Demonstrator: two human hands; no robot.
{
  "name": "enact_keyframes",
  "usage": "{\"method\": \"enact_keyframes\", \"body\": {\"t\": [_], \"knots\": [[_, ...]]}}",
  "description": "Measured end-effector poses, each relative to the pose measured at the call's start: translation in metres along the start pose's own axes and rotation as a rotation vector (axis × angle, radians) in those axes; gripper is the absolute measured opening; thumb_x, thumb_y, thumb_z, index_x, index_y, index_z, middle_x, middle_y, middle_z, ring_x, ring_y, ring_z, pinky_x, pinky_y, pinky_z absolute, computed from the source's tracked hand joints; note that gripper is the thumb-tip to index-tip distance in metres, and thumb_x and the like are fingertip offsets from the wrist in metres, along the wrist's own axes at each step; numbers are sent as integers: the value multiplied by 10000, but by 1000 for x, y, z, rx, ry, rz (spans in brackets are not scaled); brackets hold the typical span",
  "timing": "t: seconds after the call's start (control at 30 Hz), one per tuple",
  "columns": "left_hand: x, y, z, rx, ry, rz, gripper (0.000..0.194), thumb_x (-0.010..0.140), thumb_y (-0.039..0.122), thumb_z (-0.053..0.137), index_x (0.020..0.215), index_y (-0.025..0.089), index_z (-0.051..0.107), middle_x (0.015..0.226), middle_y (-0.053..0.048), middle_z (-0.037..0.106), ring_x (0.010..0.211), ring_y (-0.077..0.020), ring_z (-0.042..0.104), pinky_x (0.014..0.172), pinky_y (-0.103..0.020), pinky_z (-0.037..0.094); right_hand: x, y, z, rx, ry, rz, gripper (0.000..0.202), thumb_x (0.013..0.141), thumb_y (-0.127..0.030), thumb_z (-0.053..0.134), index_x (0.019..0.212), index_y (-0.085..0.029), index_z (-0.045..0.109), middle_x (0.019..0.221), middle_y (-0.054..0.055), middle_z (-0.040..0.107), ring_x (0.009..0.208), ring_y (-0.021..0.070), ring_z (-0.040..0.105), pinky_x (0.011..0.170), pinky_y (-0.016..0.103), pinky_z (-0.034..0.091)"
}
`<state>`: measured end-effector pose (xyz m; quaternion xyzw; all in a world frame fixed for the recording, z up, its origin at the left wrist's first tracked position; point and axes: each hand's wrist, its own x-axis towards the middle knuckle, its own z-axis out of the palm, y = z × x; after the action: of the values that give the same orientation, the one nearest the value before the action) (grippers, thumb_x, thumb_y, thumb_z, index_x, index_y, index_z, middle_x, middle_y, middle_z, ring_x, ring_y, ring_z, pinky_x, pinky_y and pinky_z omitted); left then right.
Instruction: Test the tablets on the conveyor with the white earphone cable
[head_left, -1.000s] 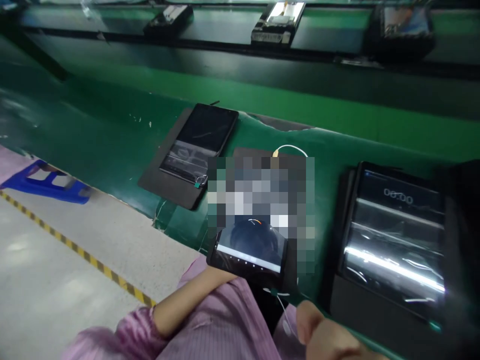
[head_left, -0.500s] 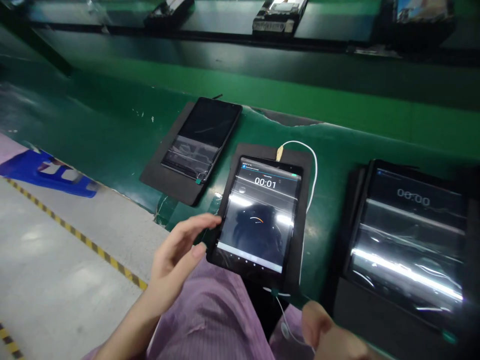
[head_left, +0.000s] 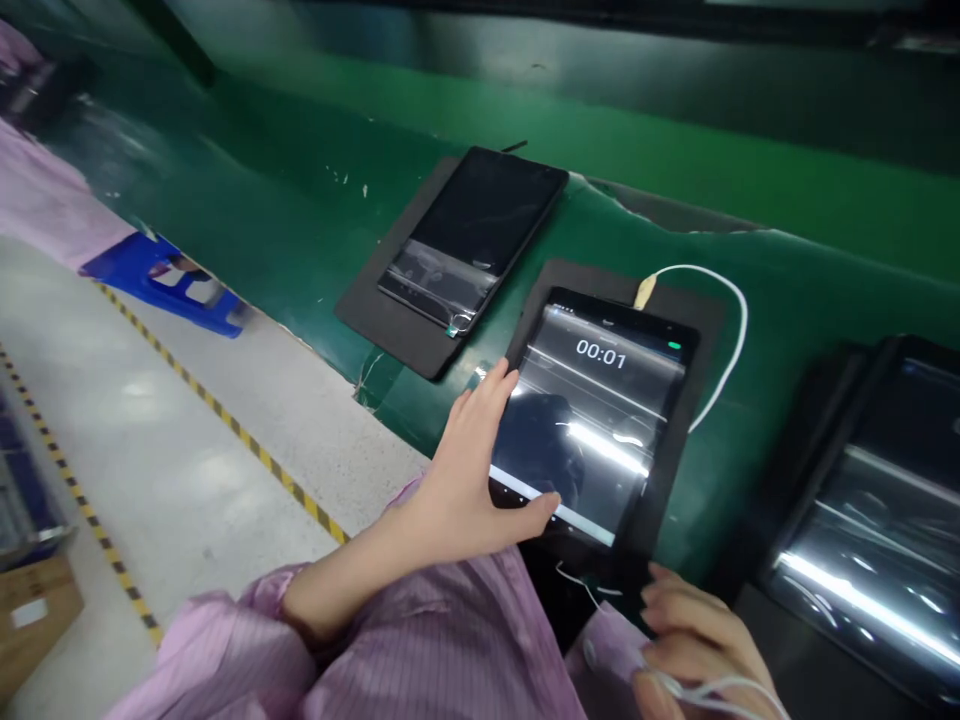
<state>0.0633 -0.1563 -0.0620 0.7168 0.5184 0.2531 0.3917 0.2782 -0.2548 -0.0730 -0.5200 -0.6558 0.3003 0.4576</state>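
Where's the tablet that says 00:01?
In the head view, the 00:01 tablet lies right of centre on a dark mat on the green table, between a dark-screened tablet farther left and a shiny one at the right edge.

The black tablet [head_left: 585,430] lies face up on a dark mat [head_left: 576,277] on the desk [head_left: 262,200], its lower left corner within the spread left hand [head_left: 469,480] and its long sides slanting away from it. The lit screen reads 00:01 beyond that hand's fingertips, with a small green mark at the far right corner, a pale strip near the thumb and glare across the glass. A white cable [head_left: 742,300] curves from a cream plug [head_left: 645,291] at the far edge. Thin white cord [head_left: 705,688] lies looped in the right hand [head_left: 701,635].
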Motion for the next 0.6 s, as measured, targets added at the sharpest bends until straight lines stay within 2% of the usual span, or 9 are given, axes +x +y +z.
{"method": "enact_keyframes", "body": {"t": [0.13, 0.27, 0.43, 0.6], "knots": [[2, 3, 0, 25, -7, 18, 1072, 778, 367, 751, 1565, 340, 24, 1664, -133, 136, 1524, -378, 157, 1202, -649, 164, -16, 2, 11, -44, 49, 80, 99, 872, -134, 611, 894, -231, 618, 923, 45, 572, 881, 212, 636, 909, 431, 578], [2, 3, -2, 8, -34, -9, 1078, 781, 373, 756, 1567, 348, 19, 1673, -118, 105, 1532, -367, 123, 1212, -640, 141, -18, 0, 16, -68, 101, 118, 95, 876, -139, 597, 880, -234, 607, 925, 48, 571, 871, 215, 624, 908, 459, 569], [0, -1, -8, -115, -103, -41, 981, 875, 353, 669, 1569, 365, -24, 1687, -65, 30, 1548, -306, 60, 1239, -585, 107, -14, 0, 13, -73, 43, 57, 106, 861, -123, 605, 880, -228, 606, 895, 36, 567, 849, 202, 620, 904, 430, 571], [-1, -4, -9, -120, -104, -38, 999, 854, 286, 687, 1569, 383, -4, 1689, -49, 8, 1549, -303, 30, 1237, -586, 42, -9, -2, 20, -91, 104, 41, 94, 860, -126, 600, 828, -214, 600, 864, 29, 566, 826, 182, 613, 874, 373, 561]]}}
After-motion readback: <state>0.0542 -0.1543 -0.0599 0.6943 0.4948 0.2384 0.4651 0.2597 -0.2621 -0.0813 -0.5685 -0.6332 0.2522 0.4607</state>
